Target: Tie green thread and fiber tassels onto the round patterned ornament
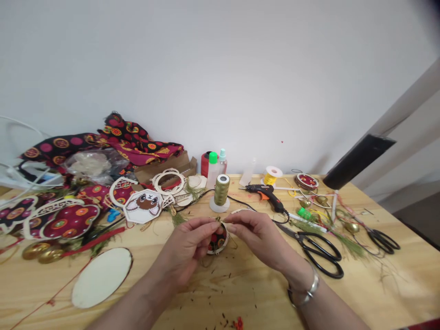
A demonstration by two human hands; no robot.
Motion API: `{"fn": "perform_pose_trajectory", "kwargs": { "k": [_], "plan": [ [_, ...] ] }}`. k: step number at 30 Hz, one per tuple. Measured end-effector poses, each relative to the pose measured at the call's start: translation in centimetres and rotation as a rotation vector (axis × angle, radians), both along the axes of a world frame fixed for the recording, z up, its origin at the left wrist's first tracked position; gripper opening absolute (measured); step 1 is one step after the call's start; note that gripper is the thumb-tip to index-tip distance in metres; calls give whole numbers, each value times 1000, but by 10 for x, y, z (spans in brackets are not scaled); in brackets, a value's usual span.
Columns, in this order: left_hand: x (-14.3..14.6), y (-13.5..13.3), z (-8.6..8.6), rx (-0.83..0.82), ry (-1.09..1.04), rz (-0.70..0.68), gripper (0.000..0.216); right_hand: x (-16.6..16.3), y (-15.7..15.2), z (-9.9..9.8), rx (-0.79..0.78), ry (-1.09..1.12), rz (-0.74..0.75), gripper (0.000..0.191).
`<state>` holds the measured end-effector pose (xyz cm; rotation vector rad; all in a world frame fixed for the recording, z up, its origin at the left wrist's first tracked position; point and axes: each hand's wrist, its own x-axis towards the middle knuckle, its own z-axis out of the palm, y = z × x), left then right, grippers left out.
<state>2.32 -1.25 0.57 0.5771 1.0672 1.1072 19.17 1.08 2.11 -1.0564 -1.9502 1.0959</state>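
My left hand (194, 240) is closed in a pinch at the top edge of a small round ornament (217, 239). The ornament has dark, red-flowered fabric inside a pale rim, and my fingers partly cover it. Close beside it, my right hand (256, 236) has its thumb and forefinger pressed together on a thin olive thread (235, 245). The fingertips of both hands nearly meet over the ornament. Just behind them stands a spool of olive thread (222, 190). A silver bracelet (307, 288) circles my right wrist.
Black-handled scissors (318, 250) lie right of my right hand, with a glue gun (264, 191) behind. Fabric-covered frames (68, 220), a sheep-face piece (142, 206) and a pale oval board (102, 277) lie left. Bottles (213, 172) stand against the wall. Dark scraps dot the front.
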Motion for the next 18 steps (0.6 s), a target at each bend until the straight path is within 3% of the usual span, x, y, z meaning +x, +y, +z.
{"fn": "perform_pose_trajectory", "kwargs": {
  "k": [7,18],
  "plan": [
    [1,0,3,-9,24,109,15,-2,-11,0,321,-302,-86,24],
    [-3,1,-4,40,-22,67,18,-20,-32,-21,861,-596,161,14]
  ]
}}
